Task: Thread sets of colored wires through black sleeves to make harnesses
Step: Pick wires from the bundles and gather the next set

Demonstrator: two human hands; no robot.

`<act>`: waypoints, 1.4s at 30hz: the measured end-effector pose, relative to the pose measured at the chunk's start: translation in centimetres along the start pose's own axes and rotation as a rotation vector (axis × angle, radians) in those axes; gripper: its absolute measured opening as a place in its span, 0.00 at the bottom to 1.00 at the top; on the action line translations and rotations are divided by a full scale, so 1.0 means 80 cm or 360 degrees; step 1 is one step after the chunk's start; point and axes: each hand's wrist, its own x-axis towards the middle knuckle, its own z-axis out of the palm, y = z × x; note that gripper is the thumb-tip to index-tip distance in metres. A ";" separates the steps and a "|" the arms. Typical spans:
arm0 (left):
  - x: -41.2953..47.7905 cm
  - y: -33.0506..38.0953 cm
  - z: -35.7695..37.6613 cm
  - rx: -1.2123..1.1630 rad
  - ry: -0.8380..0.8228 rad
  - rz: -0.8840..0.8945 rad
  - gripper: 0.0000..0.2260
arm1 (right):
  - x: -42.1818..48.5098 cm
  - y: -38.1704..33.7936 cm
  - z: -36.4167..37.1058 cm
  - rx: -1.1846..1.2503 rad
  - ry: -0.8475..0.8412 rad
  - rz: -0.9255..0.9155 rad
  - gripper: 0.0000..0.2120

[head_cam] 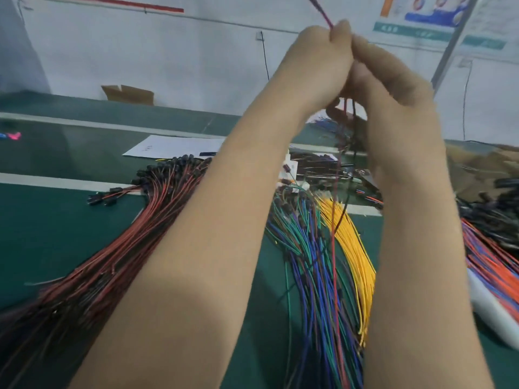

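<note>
Bundles (306, 262) lie on the table (42, 220) at 6 o'clock. Above them hang the wires (332, 234), pinched at 12 o'clock by curled fingers (341, 30) of the left hand (317, 66) and right hand (393, 80). No sleeve can be made out. Risk: the dangling tails may snag the bundles.

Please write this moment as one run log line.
left hand: pinches red-black wires | right hand: grips same wires | wires: raised, tails hang over green table
</note>
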 end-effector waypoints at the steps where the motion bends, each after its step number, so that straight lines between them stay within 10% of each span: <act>1: -0.003 0.000 -0.004 -0.0278 0.0007 -0.0069 0.17 | -0.004 -0.001 -0.011 0.0011 -0.0022 0.0016 0.11; 7: -0.026 -0.057 -0.015 -0.1751 -0.0208 -0.0737 0.15 | -0.043 0.072 -0.046 -0.1006 -0.0292 0.0727 0.09; 11: -0.063 -0.139 0.027 -0.1571 -0.0055 -0.1046 0.14 | -0.091 0.150 -0.017 -0.1807 -0.0984 0.1153 0.20; 15: -0.094 -0.211 0.043 -0.1155 0.0091 -0.1172 0.13 | -0.119 0.180 -0.004 -0.1985 -0.0799 0.1061 0.14; 19: -0.119 -0.257 0.037 -0.1053 0.0150 -0.1239 0.12 | -0.106 0.179 -0.029 -0.1438 -0.0471 0.1099 0.11; 24: -0.115 -0.261 0.031 -0.1135 0.0084 -0.1141 0.11 | -0.087 0.162 -0.050 0.0296 0.0631 0.1015 0.10; 27: -0.112 -0.252 0.040 -0.1104 -0.0003 -0.1098 0.12 | -0.077 0.161 -0.051 0.1051 0.0779 0.0996 0.08; 33: -0.096 -0.236 0.064 -0.0544 -0.0182 -0.0985 0.12 | -0.101 0.194 -0.041 -0.0604 -0.0144 0.1225 0.14; 36: -0.095 -0.243 0.065 -0.0412 -0.0167 -0.1095 0.13 | -0.101 0.199 -0.047 -0.1187 0.0115 0.1085 0.08; 39: -0.095 -0.254 0.061 -0.0340 -0.0067 -0.1165 0.13 | -0.087 0.180 -0.054 -0.0308 0.0794 0.1012 0.09; 42: -0.096 -0.267 0.056 0.0170 -0.0004 -0.1099 0.15 | -0.074 0.160 -0.065 0.0208 0.0913 0.1076 0.08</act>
